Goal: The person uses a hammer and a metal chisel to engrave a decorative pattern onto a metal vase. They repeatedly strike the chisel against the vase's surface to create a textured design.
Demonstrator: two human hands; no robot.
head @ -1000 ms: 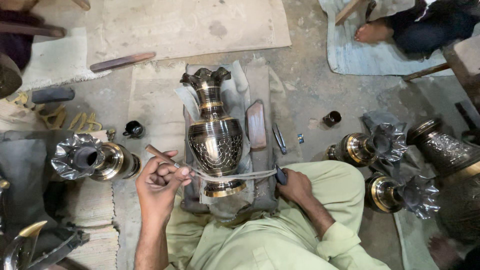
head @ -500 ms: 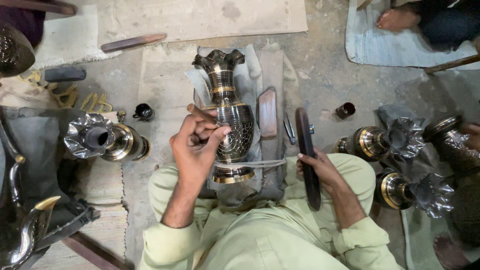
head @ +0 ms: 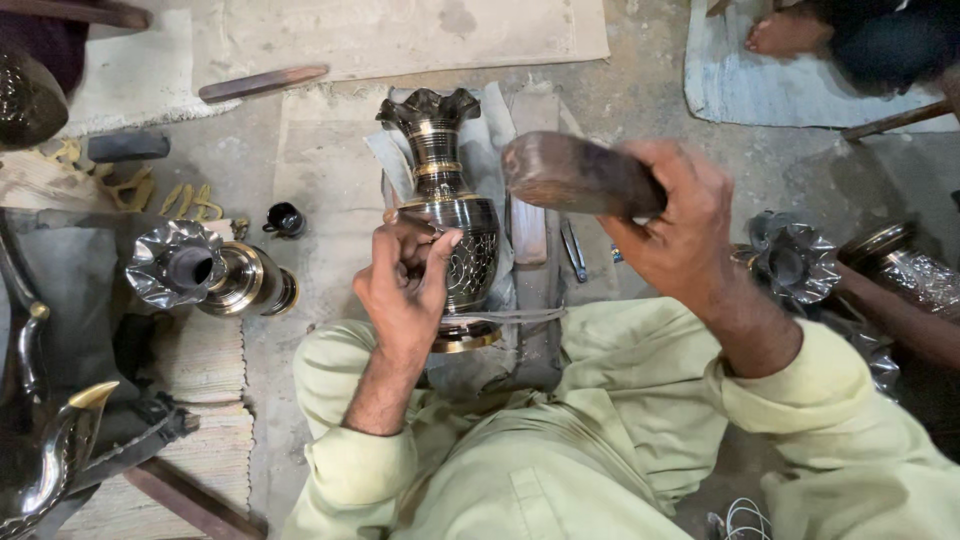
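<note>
Place: a metal-craft workshop, floor-level, no bench in sight.
Floor: bare concrete floor [head: 330, 190], dusty, patched with worn mats and cloths.
Work in hand: an engraved brass vase [head: 450, 215] lies on a padded cloth, a cord drawn across its foot.
Tools: the left hand [head: 405, 290] sets a thin chisel against the vase's belly, and the right hand [head: 680, 230] lifts a dark wooden mallet [head: 575, 175] above it.
More stock: a second fluted vase [head: 205, 275] lies at the left, others crowd the right edge.
Loose gear: a wooden stick [head: 262, 83], small metal tools beside the cloth.
Company: a bare foot [head: 785, 30] on a blue mat, top right.
</note>
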